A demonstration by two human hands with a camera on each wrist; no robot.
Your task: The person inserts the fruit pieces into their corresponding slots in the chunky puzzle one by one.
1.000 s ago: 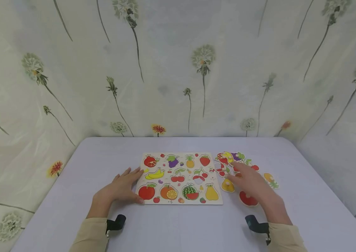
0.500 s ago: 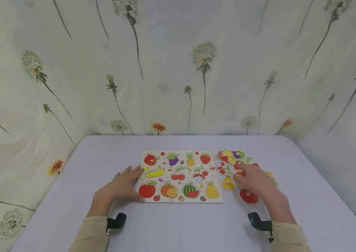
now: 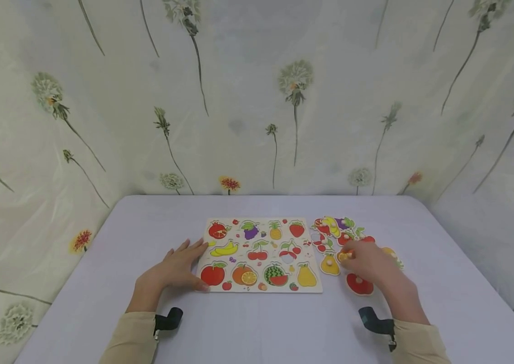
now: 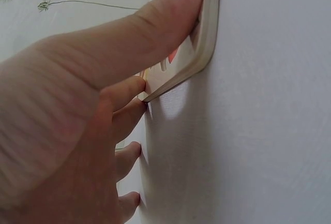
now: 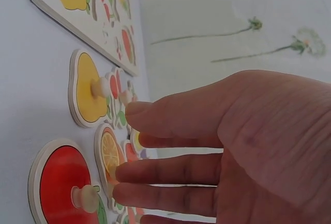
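Observation:
A wooden fruit puzzle board (image 3: 259, 270) lies flat on the table. My left hand (image 3: 172, 270) rests at its left side. The thumb (image 4: 165, 19) lies over the board's near corner and the other fingers reach along its left edge. Over the loose pieces, my right hand (image 3: 371, 260) is lowered with fingers extended toward an orange piece (image 5: 109, 149). Its fingertips are right at that piece, with the thumb (image 5: 155, 114) held apart from them. Beside it lie a yellow pear piece (image 5: 87, 87) and a red apple piece (image 5: 61, 182), both with wooden knobs.
Several knobbed pieces overlap at the board's right, among them a banana piece (image 3: 331, 225) and a grape piece (image 3: 344, 223). A yellow piece (image 3: 390, 253) is partly hidden behind the right hand. A flowered cloth (image 3: 239, 101) hangs behind the table.
My right hand has drawn back slightly to the right from the pear piece and settled over the orange piece, whose face now shows at the fingertips. The left hand stays on the board.

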